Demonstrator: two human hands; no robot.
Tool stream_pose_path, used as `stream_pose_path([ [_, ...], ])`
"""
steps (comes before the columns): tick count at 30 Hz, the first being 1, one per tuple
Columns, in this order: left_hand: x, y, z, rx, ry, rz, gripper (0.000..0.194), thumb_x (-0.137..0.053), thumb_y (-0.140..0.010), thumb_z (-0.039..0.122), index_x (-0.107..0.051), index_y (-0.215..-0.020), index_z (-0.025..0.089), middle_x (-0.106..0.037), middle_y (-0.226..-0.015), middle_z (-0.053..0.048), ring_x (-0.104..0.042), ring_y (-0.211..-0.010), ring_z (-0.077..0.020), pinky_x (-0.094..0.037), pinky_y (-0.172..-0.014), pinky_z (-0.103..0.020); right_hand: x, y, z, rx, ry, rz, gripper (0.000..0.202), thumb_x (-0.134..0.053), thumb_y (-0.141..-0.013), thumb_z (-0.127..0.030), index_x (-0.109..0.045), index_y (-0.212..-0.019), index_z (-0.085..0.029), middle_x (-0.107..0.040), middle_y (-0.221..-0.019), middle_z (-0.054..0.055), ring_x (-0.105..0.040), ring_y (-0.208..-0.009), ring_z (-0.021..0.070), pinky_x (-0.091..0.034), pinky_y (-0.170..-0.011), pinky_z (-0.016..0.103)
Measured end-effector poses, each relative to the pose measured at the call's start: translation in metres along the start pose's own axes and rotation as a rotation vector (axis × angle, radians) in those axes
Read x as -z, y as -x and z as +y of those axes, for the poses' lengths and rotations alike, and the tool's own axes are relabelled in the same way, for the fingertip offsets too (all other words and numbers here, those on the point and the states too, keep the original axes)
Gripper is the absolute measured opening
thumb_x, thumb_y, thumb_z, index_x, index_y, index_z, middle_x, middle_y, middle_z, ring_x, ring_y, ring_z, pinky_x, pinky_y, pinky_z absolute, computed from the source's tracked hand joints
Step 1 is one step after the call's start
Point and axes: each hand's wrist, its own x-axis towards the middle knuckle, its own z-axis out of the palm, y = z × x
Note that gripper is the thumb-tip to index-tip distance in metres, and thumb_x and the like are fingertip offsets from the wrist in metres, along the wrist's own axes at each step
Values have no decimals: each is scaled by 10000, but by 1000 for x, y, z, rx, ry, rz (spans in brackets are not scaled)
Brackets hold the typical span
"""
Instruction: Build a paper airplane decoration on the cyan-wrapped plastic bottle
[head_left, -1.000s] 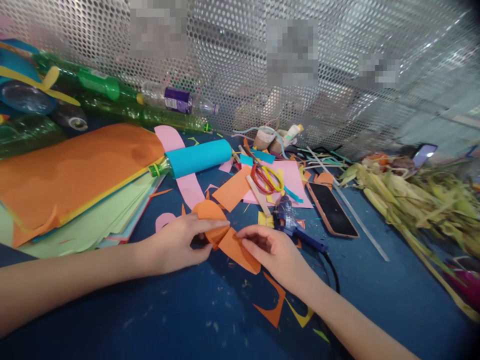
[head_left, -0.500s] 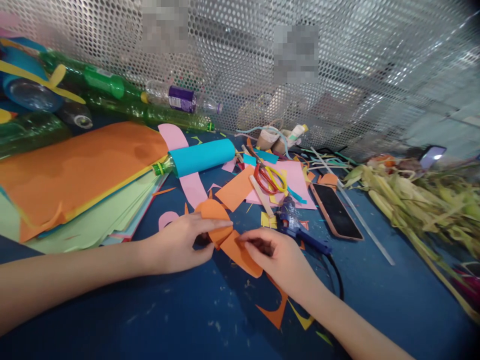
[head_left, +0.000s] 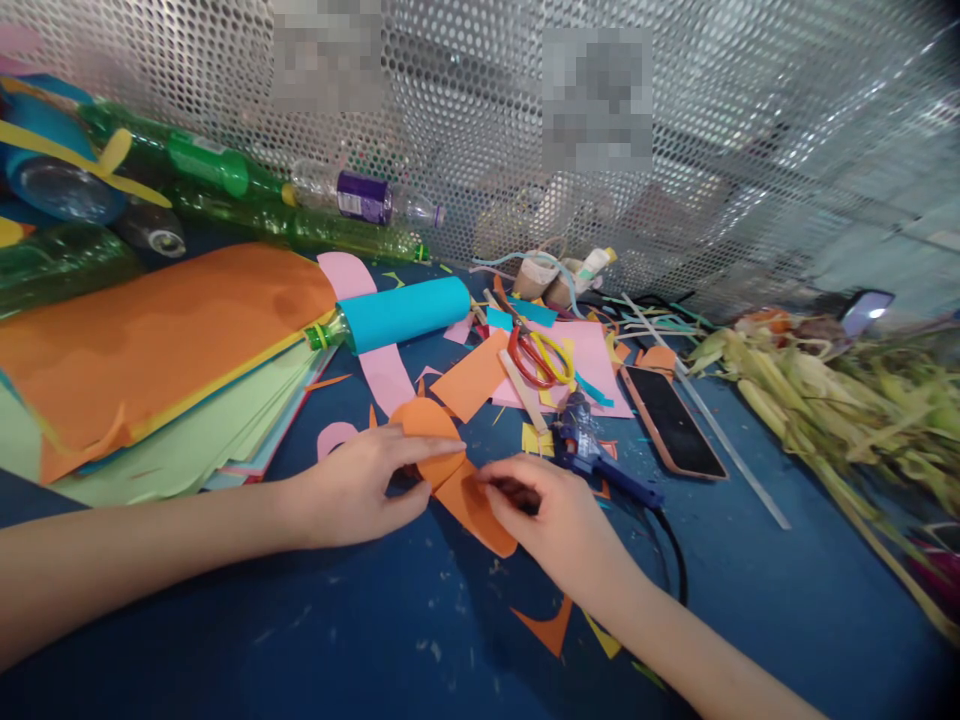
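Observation:
Over the blue table, my left hand (head_left: pixel 364 487) holds a rounded orange paper piece (head_left: pixel 429 420), index finger stretched across its top and thumb at the lower edge. My right hand (head_left: pixel 551 505) pinches a second orange paper piece (head_left: pixel 476 510) between thumb and fingertips. The straight ends of both pieces meet just below my left index finger; whether they overlap I cannot tell. Just beyond lies a bottle wrapped in blue paper (head_left: pixel 405 312), resting across a pink paper strip (head_left: pixel 386 375). A blue glue gun (head_left: pixel 600 455) lies close to my right hand.
Stacked coloured paper (head_left: pixel 172 340) lies at left. Scissors (head_left: pixel 536 350) rest among paper scraps, near a phone (head_left: pixel 671 420). Corn husks (head_left: pixel 810 390) spread along the right. Plastic bottles (head_left: pixel 255 210) line the perforated metal panel (head_left: pixel 465 110). Orange offcuts (head_left: pixel 551 625) lie near my right forearm.
My right hand has brought its orange piece slightly left, closing the gap to the piece under my left hand. My left hand has hardly moved.

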Motion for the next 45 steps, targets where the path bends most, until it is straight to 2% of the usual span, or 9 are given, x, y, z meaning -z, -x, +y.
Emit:
stream_pose_path([
  [6, -4, -2, -2, -79, 26, 32, 348, -464, -817, 161, -615, -1116, 255, -693, -997, -4, -624, -808, -152, -477, -742, -259, 1, 1, -3, 21, 65, 10, 179, -521, -788, -124, -658, -861, -212, -671, -810, 11, -629, -665, 129, -517, -635, 258],
  [11, -7, -1, -5, -120, -22, 42, 246, -465, -809, 145, -661, -927, 235, -705, -808, 11, -615, -720, -144, -450, -683, -248, 1, 1, -4, 27, 101, 9, 185, -520, -785, -117, -663, -855, -212, -669, -805, 12, -625, -656, 129, -516, -629, 260],
  [16, -6, -2, -4, -147, -22, 38, 236, -464, -787, 102, -658, -856, 216, -690, -750, 21, -598, -682, -137, -432, -659, -251, 1, 0, -4, 30, 103, 4, 193, -515, -787, -109, -661, -863, -210, -667, -809, 15, -625, -668, 131, -514, -638, 262],
  [31, -6, -1, -5, -134, -60, 9, 246, -455, -809, 135, -678, -860, 226, -675, -702, -4, -607, -686, -153, -436, -652, -256, 0, 0, -5, 42, 136, 4, 189, -518, -787, -97, -660, -855, -201, -647, -798, 11, -611, -684, 125, -498, -652, 259],
  [35, -8, 0, -6, -201, -57, 35, 268, -442, -803, 101, -673, -869, 218, -673, -666, 9, -595, -607, -137, -421, -647, -258, 1, 1, -6, 90, 177, -4, 173, -525, -805, -109, -668, -828, -203, -604, -774, 18, -585, -670, 125, -484, -617, 254],
  [40, -10, 1, -8, -189, -66, 37, 263, -446, -806, 107, -671, -876, 222, -662, -647, 3, -579, -586, -147, -405, -605, -264, 2, 0, -3, 212, 263, 98, 193, -536, -828, -157, -688, -933, -212, -529, -883, 65, -552, -860, 177, -479, -771, 327],
  [45, -10, -1, -8, -184, -63, 34, 262, -443, -806, 106, -668, -878, 220, -655, -670, -9, -574, -624, -159, -407, -603, -268, -1, -1, 3, 317, 308, 46, 235, -487, -858, -142, -686, -966, -207, -516, -899, 73, -532, -820, 173, -481, -718, 319],
])
